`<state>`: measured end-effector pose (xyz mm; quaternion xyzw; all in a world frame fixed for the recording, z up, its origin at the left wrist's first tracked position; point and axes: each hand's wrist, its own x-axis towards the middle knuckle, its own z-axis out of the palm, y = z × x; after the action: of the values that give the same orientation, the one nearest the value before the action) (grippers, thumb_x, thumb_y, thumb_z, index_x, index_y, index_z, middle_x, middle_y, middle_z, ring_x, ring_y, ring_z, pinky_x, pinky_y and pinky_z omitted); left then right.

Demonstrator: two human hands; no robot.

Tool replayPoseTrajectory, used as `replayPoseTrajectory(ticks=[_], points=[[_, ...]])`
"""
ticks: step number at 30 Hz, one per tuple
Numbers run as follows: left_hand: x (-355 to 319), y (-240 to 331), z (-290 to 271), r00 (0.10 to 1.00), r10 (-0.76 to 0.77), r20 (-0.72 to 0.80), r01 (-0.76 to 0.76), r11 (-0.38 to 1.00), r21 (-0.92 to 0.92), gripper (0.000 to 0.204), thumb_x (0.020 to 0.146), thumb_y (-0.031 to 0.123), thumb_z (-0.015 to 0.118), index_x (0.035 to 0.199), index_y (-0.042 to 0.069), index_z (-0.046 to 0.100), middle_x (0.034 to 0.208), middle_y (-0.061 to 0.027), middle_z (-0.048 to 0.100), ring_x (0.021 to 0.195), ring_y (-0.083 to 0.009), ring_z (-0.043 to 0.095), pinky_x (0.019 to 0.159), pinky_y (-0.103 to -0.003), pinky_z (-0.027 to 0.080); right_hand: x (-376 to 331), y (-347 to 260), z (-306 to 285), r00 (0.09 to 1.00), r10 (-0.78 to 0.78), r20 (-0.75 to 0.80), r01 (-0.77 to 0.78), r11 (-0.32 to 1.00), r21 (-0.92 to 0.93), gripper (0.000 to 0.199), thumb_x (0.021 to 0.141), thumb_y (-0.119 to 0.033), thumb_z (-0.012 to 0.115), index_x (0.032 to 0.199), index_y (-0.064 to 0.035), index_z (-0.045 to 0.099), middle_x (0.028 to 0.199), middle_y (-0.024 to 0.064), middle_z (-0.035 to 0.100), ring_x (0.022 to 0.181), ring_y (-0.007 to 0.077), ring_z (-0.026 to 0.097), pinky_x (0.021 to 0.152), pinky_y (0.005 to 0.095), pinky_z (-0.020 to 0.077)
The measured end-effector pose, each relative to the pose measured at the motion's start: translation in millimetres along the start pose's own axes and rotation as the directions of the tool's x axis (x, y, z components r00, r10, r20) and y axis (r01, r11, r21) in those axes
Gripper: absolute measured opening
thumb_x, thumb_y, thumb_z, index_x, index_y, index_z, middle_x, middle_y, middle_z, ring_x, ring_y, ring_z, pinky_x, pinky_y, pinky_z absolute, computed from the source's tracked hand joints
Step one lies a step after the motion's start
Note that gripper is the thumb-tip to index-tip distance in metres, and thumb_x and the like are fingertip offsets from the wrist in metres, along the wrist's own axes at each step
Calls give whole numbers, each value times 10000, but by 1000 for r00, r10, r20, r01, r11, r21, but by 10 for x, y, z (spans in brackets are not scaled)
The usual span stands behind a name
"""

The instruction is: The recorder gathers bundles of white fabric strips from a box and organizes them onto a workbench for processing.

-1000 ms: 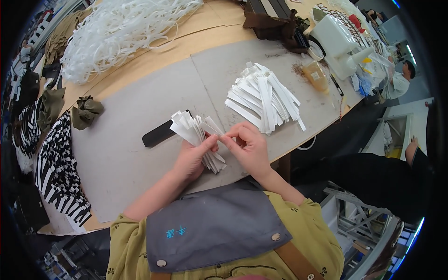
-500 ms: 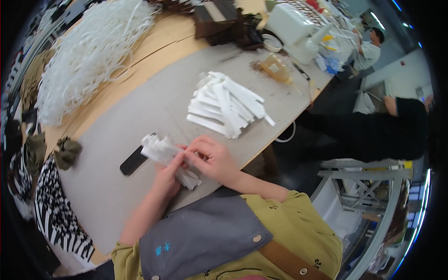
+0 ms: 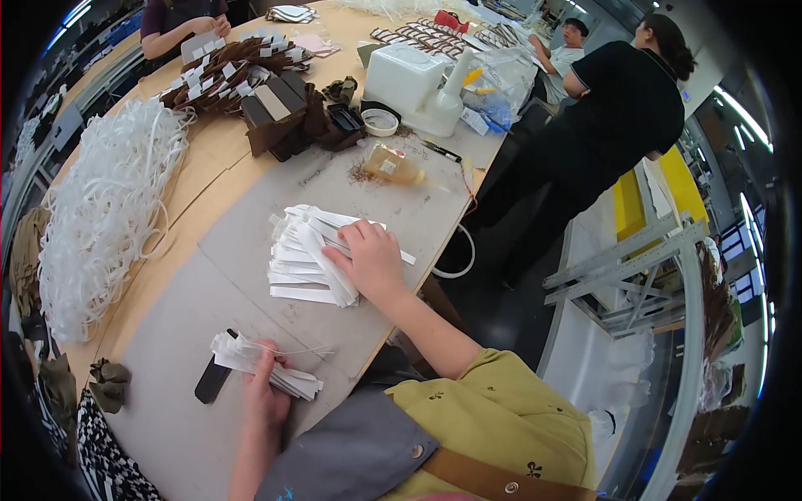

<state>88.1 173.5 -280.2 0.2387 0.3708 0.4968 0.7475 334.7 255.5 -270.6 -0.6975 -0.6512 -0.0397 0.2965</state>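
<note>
My left hand is closed around a small bundle of white flat strips near the table's front edge. A thin pale thread or narrow strip sticks out beside its fingers. Beneath and left of the bundle lies a flat black bar, partly covered. My right hand rests on the right side of a larger fanned pile of white strips. Its thumb and fingers are apart against the strips, and no strip is lifted off the pile.
A tangled heap of white ribbon lies left. Behind the pile are an amber bottle, a black marker, a tape roll, a white plastic container and brown pieces. Other people stand around; one in black is right.
My right hand has left the bundle and reached forward to the strip pile. My left hand still holds the bundle. The view has swung, bringing more of the table's far end into sight.
</note>
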Motion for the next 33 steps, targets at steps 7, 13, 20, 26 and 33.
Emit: replayPoseTrajectory(ticks=[7, 13, 20, 26, 33], points=[[-13, -3, -19, 1000, 1, -6, -1, 1000, -4, 171, 892, 174, 605, 1012, 98, 508, 943, -7, 486, 813, -93, 474, 731, -267, 431, -86, -146, -52, 989, -130, -70, 129, 991, -31, 367, 752, -405, 691, 972, -121, 616, 958, 2, 566, 885, 203, 537, 754, 356, 392], [-21, 19, 9, 1000, -16, -16, 16, 1000, -12, 176, 892, 166, 602, 1019, 90, 507, 959, -13, 494, 798, -99, 475, 722, -269, 427, -77, -156, 42, 972, -206, -116, 199, 977, -74, 345, 734, -387, 700, 955, -132, 632, 961, -22, 569, 881, 175, 532, 747, 344, 377], [-22, 8, 0, 1000, -14, -22, 13, 1000, -8, 177, 893, 174, 600, 1018, 91, 506, 956, -12, 493, 796, -101, 475, 721, -268, 425, -89, -283, -18, 981, -187, -46, 187, 982, -1, 337, 754, -322, 691, 1042, -160, 630, 1045, -18, 550, 958, 176, 512, 816, 354, 355], [-18, 8, -17, 1000, -1, 1, 1, 1000, -3, 176, 893, 180, 602, 1016, 97, 507, 953, -10, 500, 799, -99, 479, 723, -269, 429, -101, -225, 47, 971, -218, -100, 214, 976, -44, 346, 726, -234, 714, 1052, -156, 632, 1064, -18, 543, 975, 176, 507, 845, 372, 348], [-21, 10, -10, 1000, -13, 2, 13, 1000, -4, 177, 894, 177, 602, 1023, 101, 508, 966, -9, 506, 800, -97, 482, 729, -270, 436, -27, -97, 2, 945, -245, -215, 242, 969, -41, 227, 722, -180, 711, 937, -155, 641, 982, -30, 585, 959, 165, 531, 851, 365, 347]])
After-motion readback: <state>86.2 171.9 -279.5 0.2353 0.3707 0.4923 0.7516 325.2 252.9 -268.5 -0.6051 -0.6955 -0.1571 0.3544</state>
